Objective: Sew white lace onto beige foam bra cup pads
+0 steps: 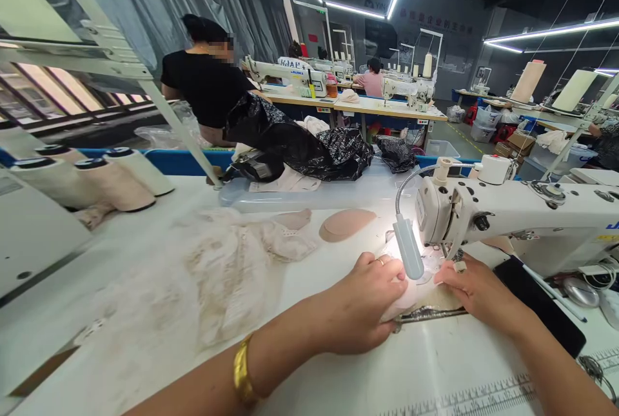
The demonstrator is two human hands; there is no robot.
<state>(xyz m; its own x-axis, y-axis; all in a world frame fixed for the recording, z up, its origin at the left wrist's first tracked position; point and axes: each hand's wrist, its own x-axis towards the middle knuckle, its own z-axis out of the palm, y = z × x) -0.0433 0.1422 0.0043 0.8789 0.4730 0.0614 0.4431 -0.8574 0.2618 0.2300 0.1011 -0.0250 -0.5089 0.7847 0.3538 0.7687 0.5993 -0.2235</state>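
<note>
A white sewing machine (512, 209) stands at the right, its needle area lit by a small grey lamp (409, 249) on a bendy neck. My left hand (370, 303) grips pale pink fabric (405, 297) left of the needle, fingers curled over it. My right hand (476, 287) is just below the presser foot, thumb and fingers pinched at the fabric's right edge. The needle tip is hidden. Beige cup-shaped pads (345, 224) and cream lace fabric (232, 274) lie on the table to the left.
Thread cones (116, 177) stand at the left by a metal frame. Black plastic bags (309, 145) rest behind the table. A dark phone (541, 300) lies right of my right hand. Another person in black (206, 87) sits beyond, near further sewing machines (290, 73).
</note>
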